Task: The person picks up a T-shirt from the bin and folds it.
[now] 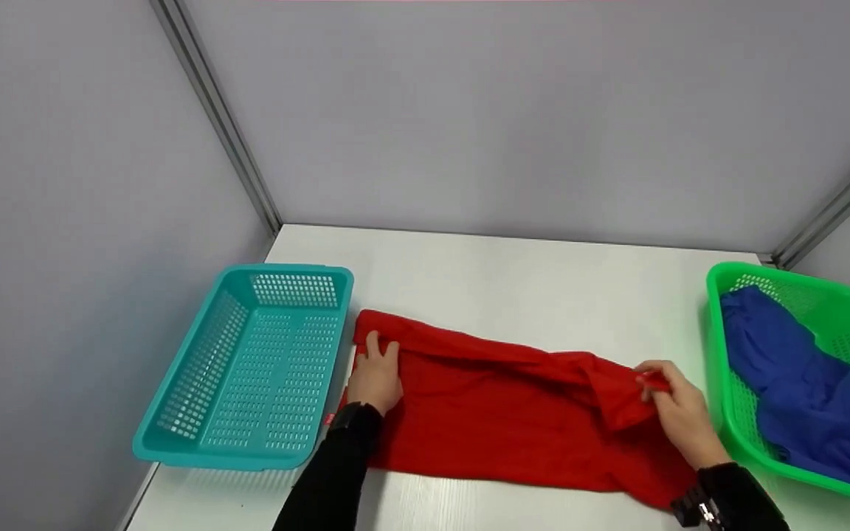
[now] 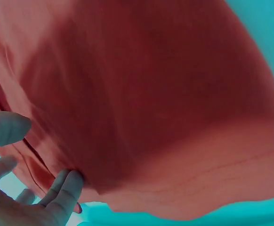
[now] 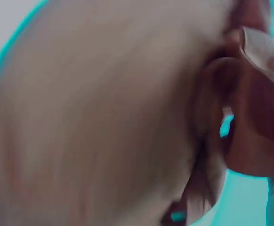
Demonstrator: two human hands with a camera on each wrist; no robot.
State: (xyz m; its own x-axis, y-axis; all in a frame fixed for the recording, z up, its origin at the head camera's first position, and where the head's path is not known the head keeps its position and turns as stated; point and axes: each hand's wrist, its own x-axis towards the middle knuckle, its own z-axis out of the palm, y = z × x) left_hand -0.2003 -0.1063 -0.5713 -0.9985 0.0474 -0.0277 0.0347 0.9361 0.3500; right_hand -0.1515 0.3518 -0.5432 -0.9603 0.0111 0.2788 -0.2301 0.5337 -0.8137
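The red cloth (image 1: pixel 499 428) lies lengthwise on the tabletop (image 1: pixel 513 280), between the turquoise basket (image 1: pixel 226 460) and the green basket (image 1: pixel 718 354) holding a blue cloth (image 1: pixel 801 376). The hands differ: the left hand (image 1: pixel 375 380) rests on the cloth's left end, fingers loosely spread with the thumb apart, while the right hand (image 1: pixel 679 413) pinches the upper edge near the right end.

The likeliest fault is a crooked fold: the right corner is lifted and bunched, so pulling it alone could skew the upper layer. With no firm grip on the left, that end could slide along. The turquoise basket sits just beside it, so a sideways drag might snag its rim.
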